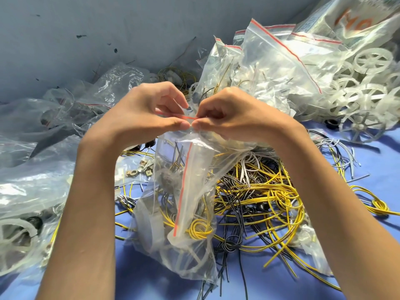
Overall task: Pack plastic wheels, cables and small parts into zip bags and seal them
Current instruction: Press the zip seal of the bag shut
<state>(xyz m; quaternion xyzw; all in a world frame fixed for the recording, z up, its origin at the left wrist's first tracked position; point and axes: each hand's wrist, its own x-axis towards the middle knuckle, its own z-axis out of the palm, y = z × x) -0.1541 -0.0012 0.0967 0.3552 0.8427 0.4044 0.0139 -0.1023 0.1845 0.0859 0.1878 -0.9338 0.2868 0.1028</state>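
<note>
A clear zip bag [173, 213] with a red strip hangs in the middle of the head view, holding yellow cable, a white wheel and small dark parts. My left hand [147, 111] and my right hand [227, 118] pinch its red zip edge [189, 117] between thumbs and fingers, thumb tips almost touching. Under the bag lies a tangle of yellow, black and white cables [259, 198]. Loose white plastic wheels [363, 89] are heaped at the right.
Several empty zip bags [270, 68] pile behind my hands. Filled clear bags [28, 169] lie at the left, one with a white wheel [15, 237]. Small metal nuts [138, 169] sit on the blue table [378, 169]. A grey wall [108, 29] stands behind.
</note>
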